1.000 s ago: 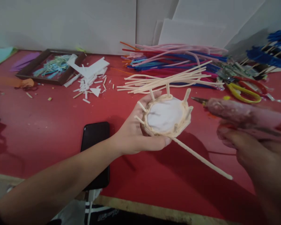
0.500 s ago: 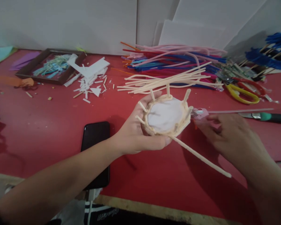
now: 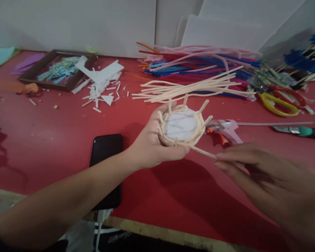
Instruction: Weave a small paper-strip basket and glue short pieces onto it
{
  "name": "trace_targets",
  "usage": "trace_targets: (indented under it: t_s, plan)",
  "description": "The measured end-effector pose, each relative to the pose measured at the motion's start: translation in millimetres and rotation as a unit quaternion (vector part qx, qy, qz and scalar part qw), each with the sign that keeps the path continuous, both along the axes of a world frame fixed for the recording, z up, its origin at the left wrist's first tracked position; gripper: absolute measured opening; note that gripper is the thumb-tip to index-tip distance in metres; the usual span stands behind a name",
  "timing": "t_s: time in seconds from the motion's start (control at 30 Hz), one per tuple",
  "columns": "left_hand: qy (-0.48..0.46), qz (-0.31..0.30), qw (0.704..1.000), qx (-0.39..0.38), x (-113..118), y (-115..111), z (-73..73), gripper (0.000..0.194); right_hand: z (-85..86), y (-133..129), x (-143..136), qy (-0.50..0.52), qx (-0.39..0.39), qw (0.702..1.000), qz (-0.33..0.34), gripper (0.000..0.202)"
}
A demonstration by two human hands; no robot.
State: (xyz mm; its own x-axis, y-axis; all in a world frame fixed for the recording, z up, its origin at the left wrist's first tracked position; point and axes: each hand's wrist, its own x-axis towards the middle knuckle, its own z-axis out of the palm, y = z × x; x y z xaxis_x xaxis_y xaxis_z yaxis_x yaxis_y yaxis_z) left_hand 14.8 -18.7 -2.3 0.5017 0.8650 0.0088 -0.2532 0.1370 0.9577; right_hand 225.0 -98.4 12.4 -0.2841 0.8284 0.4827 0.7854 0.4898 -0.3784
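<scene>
A small round basket [image 3: 162,140], woven from cream pipe cleaners around a white base, is held up by my left hand [image 3: 157,150]. Its thumb presses the near rim while the fingers wrap behind, mostly out of sight. Several short stakes stick up from the rim. From the near side runs a loose cream pipe cleaner [image 3: 202,151], pinched between the thumb and fingertips of my right hand [image 3: 262,178]. Just beyond that hand a pink glue gun [image 3: 232,131] with an orange trigger lies on the red table [image 3: 152,190], a glue stick protruding from its back.
Cream pipe cleaners [image 3: 194,90] lie before a coloured pile [image 3: 183,66]. Yellow- and red-handled scissors [image 3: 278,105] and a utility knife [image 3: 301,131] are at right. A phone [image 3: 106,150], white scraps [image 3: 102,82] and a brown tray [image 3: 36,84] are at left.
My right hand has left the glue gun, now lying on the table, moved nearer, and pinched the loose pipe cleaner. The basket has shifted slightly left and turned in my left hand.
</scene>
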Motion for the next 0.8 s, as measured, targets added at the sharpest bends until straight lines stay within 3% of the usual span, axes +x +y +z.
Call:
trace_targets:
  t_s: [0.33,0.57,0.8]
  plan:
    - [0.003,-0.053,0.998,0.021,-3.5,-2.4,-2.8,0.103,-3.4,-3.4,5.6,-0.013,0.022,0.998,-0.056,0.010]
    - [0.079,-0.082,0.988,0.108,-7.9,0.6,-3.7,0.101,-5.4,-0.9,6.7,-0.021,0.034,0.997,-0.059,0.011]
    - [0.080,-0.114,0.980,0.141,-10.5,1.8,-7.5,0.102,-4.1,0.7,7.5,-0.016,0.046,0.998,-0.044,0.014]
